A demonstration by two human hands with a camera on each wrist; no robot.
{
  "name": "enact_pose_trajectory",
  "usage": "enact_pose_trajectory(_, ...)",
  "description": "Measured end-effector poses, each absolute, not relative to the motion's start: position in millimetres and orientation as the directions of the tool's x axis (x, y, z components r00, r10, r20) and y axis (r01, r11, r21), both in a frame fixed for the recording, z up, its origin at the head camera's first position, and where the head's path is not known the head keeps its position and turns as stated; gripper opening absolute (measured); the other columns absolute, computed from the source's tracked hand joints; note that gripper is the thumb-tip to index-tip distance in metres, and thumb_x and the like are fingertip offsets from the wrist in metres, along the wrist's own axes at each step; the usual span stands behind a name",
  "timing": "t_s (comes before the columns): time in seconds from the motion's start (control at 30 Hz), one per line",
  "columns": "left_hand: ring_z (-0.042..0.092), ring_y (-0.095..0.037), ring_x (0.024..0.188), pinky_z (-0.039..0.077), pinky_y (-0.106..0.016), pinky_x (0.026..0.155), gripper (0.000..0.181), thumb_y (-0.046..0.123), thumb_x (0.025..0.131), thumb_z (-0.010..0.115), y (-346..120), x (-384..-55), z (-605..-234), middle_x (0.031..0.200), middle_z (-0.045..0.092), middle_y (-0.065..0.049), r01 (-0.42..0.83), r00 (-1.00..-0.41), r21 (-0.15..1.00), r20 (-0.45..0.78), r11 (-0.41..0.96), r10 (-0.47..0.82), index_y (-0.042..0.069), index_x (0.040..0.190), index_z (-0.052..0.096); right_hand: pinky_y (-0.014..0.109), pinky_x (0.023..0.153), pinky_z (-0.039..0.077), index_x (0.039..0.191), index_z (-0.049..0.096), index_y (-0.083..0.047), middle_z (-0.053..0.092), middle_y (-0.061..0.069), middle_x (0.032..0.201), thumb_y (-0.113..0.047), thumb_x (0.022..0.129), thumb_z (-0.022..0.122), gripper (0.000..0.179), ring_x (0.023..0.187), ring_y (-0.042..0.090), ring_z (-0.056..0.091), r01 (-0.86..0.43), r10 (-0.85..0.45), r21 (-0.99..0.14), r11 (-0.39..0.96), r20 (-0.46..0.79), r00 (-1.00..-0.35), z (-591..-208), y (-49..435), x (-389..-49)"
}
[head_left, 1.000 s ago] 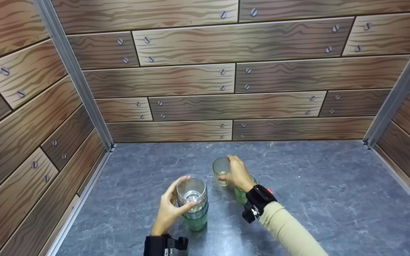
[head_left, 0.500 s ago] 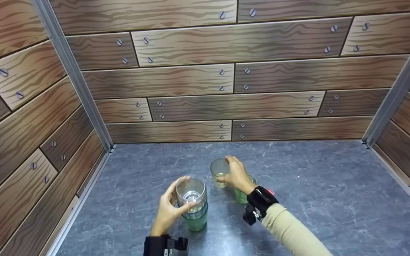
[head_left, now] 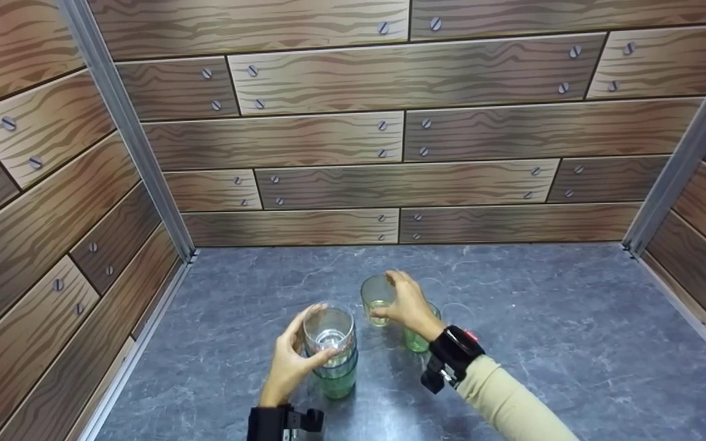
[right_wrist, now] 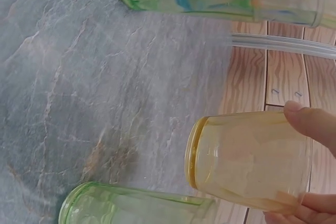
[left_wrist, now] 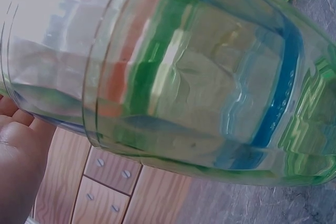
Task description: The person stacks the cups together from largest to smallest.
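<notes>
A stack of nested glasses (head_left: 337,373) stands upright on the tabletop, clear at the top and green at the bottom. Its sides show orange, green and blue bands in the left wrist view. Around the upper part of this stack, my left hand (head_left: 292,355) curls its fingers and thumb. My right hand (head_left: 411,306) grips a yellow glass (right_wrist: 247,161) between thumb and fingers near its rim. That glass is upright and looks raised off the table. Partly hidden under my right hand, a green glass (head_left: 417,340) stands on the tabletop.
The grey marbled tabletop (head_left: 543,343) is enclosed by wood-patterned walls (head_left: 328,141) at the back and both sides. Metal posts (head_left: 138,147) run up the back corners. A faint clear round outline lies right of the green glass.
My right hand has shifted the yellow glass slightly left and toward me, nearer the stack. My left hand and the stack stay put.
</notes>
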State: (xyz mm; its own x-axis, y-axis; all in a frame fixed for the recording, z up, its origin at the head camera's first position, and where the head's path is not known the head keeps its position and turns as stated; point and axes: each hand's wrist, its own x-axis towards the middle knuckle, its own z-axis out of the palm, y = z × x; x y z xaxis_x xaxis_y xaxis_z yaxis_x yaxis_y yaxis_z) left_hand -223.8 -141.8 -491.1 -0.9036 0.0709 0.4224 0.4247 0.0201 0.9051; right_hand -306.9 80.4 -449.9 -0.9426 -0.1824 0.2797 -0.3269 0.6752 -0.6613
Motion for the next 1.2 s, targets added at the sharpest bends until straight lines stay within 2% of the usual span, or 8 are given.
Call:
enact_pose_trajectory(0.57, 0.054, 0.004, 0.121, 0.045, -0.014, 0.104, 0.07, 0.002, 0.075, 0.079, -143, -224, -490, 0.139, 0.056, -0.017, 0.425, -0.905, 0.903, 0.422, 0.064, 0.061, 0.001, 0.138, 0.048, 0.049, 0.102, 0.05, 0.13, 0.049, 0.011, 0.06, 0.026, 0.123, -0.015, 0.06, 0.09, 0.086, 0.114, 0.04, 0.059, -0.361, -0.21, -0.667, 0.652, 0.299, -0.931, -441, 81, -294)
enact_pose_trajectory(0.77, 0.053, 0.005, 0.122, 0.045, -0.013, 0.103, 0.069, 0.0, 0.076, 0.077, -143, -225, -491, 0.138, 0.055, -0.021, 0.476, -0.879, 0.876, 0.471, 0.073, 0.073, -0.004, 0.138, 0.047, 0.049, 0.099, 0.051, 0.127, 0.051, 0.011, 0.062, 0.024, 0.117, -0.014, 0.059, 0.091, 0.083, 0.11, 0.039, 0.059, -0.404, -0.218, -0.649, 0.645, 0.35, -0.911, -438, 83, -290)
enact_pose_trajectory(1.2, 0.054, 0.004, 0.124, 0.044, -0.011, 0.104, 0.069, -0.005, 0.075, 0.076, -143, -226, -494, 0.138, 0.053, -0.027, 0.508, -0.86, 0.861, 0.505, 0.018, 0.075, -0.003, 0.138, 0.047, 0.048, 0.097, 0.052, 0.127, 0.052, 0.012, 0.062, 0.024, 0.116, -0.013, 0.059, 0.091, 0.082, 0.109, 0.038, 0.06, -0.43, -0.231, -0.621, 0.655, 0.376, -0.897, -428, 85, -281)
